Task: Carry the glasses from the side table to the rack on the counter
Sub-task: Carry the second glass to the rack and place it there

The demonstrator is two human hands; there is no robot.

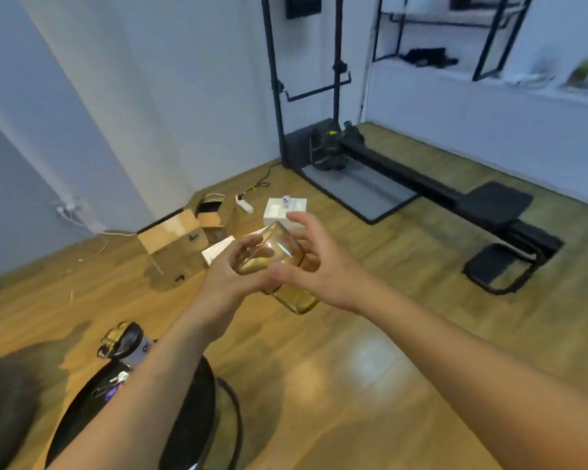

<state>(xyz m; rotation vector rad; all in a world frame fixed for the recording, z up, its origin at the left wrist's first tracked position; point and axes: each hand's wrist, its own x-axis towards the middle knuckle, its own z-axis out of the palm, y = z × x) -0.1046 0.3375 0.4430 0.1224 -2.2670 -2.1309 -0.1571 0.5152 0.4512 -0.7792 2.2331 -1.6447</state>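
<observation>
I hold two amber-tinted glasses out in front of me above the wooden floor. My left hand (233,271) grips the upper glass (272,249), which is tilted with its mouth toward me. The lower glass (297,298) hangs under my right hand (314,271), whose thumb presses its side while the fingers spread loosely above. The two glasses touch or overlap. A round black side table (184,412) is below my left forearm. At the far right, a white counter (489,86) carries a black wire rack (489,35).
On the side table stand a dark-lidded bottle (129,340) and small items. Open cardboard boxes (177,239) and white boxes (286,212) lie on the floor ahead. A black exercise machine (404,174) with upright poles fills the far corner, and a black stool frame (503,269) sits at right.
</observation>
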